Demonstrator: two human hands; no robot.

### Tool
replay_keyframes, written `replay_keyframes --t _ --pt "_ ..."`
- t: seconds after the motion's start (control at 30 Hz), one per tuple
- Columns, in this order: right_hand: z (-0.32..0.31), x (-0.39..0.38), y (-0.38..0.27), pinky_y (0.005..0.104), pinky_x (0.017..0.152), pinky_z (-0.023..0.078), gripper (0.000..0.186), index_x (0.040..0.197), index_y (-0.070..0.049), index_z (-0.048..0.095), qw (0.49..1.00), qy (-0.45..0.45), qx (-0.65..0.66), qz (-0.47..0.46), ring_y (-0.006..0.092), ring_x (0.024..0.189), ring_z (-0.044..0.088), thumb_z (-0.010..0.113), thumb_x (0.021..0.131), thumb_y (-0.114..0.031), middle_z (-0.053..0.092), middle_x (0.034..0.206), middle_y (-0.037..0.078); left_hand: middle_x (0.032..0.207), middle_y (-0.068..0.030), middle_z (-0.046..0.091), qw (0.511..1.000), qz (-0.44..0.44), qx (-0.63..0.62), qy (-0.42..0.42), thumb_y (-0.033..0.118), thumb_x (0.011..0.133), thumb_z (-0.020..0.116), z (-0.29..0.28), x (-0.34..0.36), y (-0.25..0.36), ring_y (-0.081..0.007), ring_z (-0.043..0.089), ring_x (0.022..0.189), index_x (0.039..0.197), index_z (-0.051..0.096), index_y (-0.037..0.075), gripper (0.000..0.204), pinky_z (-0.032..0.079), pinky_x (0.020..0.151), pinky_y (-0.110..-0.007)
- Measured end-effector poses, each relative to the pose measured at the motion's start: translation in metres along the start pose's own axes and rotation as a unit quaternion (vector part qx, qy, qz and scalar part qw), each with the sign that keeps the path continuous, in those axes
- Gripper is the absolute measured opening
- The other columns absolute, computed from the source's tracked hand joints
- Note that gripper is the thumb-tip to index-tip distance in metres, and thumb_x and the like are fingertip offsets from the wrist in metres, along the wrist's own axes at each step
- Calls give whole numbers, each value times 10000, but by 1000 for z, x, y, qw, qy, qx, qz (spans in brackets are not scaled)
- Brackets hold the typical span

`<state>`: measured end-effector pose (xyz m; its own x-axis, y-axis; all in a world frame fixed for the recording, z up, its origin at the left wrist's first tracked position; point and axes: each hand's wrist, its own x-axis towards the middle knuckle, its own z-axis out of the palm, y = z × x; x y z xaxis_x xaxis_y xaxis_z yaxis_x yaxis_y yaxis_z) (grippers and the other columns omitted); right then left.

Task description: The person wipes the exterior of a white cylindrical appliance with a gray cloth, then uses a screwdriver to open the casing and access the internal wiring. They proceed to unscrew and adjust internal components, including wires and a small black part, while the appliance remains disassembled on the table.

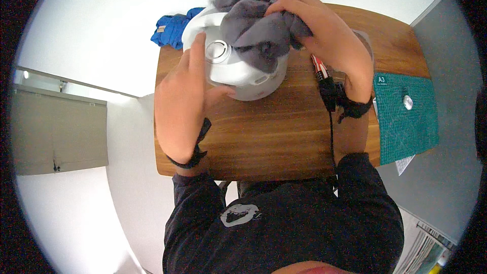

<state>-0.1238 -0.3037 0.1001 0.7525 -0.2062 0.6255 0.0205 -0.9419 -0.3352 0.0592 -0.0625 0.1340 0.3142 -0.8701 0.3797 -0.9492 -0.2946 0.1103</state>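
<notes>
A white round appliance (238,73) with a circular button on its lid stands on the wooden table (274,137). My left hand (185,99) rests flat against its left side, fingers spread over the lid. A dark grey cloth (253,33) lies bunched on top of the appliance. My right hand (324,30) grips that cloth and presses it onto the lid's far right part. Both wrists wear black bands.
A blue cloth (170,29) lies at the table's far left corner. A green cutting mat (406,122) with a small silver round thing (408,102) sits at the right edge. A black cable with a red-and-white plug (320,73) runs down the table. Papers (423,246) lie on the floor at lower right.
</notes>
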Motion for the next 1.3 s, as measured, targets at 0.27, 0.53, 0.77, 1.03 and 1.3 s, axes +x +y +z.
replay_keyframes --t 0.27,0.53,0.77,1.03,1.3 --pt "18 -10 26 502 1046 577 534 1402 -104 651 990 -2 -83 115 451 1250 688 731 891 26 699 1329 165 1110 -103 727 979 196 -48 16 353 662 1000 -10 15 -24 -362 676 1121 1366 685 94 815 560 936 -460" --pt "-19 -15 -59 490 1042 556 554 1353 -122 714 996 -81 -37 8 402 1246 676 869 821 -117 698 1309 132 1661 -272 464 964 172 -204 -9 289 566 1078 18 27 -45 -487 494 1516 1566 497 58 1179 443 1244 -530" --pt "29 18 -46 477 1054 541 461 1312 -109 751 997 7 -79 9 369 1159 680 859 877 -219 742 1201 138 1629 -302 495 983 156 -93 18 487 716 994 24 22 -26 -512 510 1481 1640 439 34 1169 475 1200 -537" --pt "26 12 -1 523 1008 568 310 1216 -135 769 994 99 -47 22 410 1144 719 772 911 -194 785 1170 149 1355 -208 709 985 135 -102 -6 443 711 975 4 16 -24 -431 669 1185 1634 491 80 1103 555 1017 -501" --pt "20 14 -55 472 1077 493 392 1180 -163 767 995 -23 -42 -93 319 1226 660 904 819 -224 742 1251 45 1311 -181 675 966 172 -194 4 222 700 997 11 22 -30 -441 679 1199 1658 480 151 1091 575 952 -502"
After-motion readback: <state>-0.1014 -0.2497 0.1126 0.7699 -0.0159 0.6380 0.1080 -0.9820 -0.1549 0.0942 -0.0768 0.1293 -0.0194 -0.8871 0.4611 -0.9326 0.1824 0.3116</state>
